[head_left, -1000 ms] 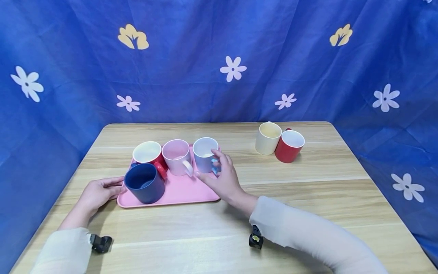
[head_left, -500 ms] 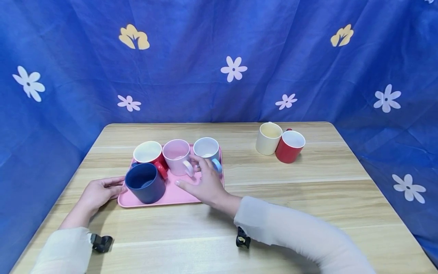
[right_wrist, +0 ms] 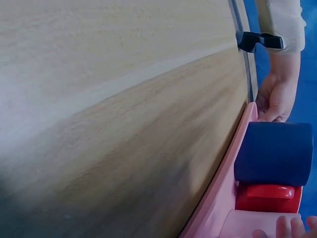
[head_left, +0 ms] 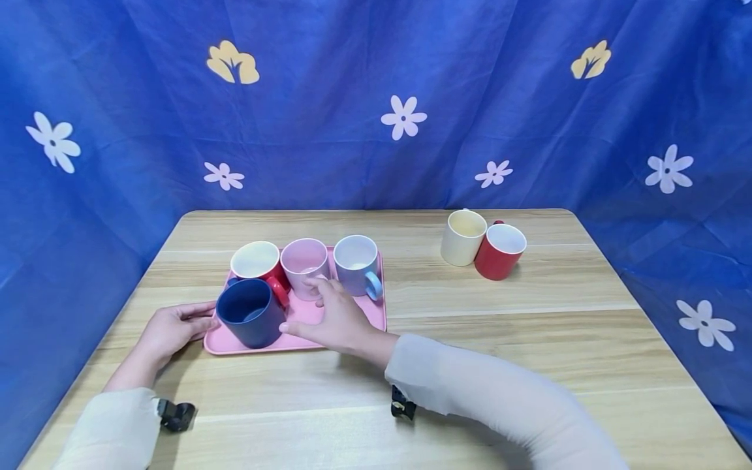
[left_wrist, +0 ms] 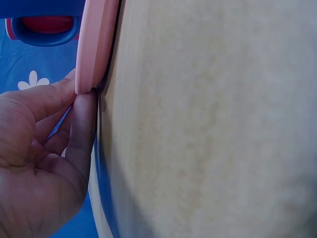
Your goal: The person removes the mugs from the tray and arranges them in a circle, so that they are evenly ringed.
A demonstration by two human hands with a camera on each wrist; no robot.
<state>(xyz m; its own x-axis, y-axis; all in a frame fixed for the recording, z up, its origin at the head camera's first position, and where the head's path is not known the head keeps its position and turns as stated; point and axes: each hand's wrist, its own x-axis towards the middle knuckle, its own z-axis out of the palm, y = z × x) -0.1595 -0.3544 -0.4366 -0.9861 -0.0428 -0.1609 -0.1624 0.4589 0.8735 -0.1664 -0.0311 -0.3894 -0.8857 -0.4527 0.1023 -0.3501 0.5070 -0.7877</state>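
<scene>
The right hand [head_left: 335, 316] lies open over the pink tray [head_left: 370, 313], fingers spread, fingertips by the pink mug [head_left: 304, 260] and thumb pointing toward the navy mug [head_left: 249, 312]; whether it touches them I cannot tell. The left hand [head_left: 170, 326] rests on the desk [head_left: 529, 339], fingers relaxed and open, pressing against the tray's left edge. On the tray also stand a red mug [head_left: 255, 261] and a lilac mug [head_left: 357, 264]. Well apart, at the far right of the desk, a cream mug [head_left: 463, 237] touches another red mug [head_left: 499, 251].
</scene>
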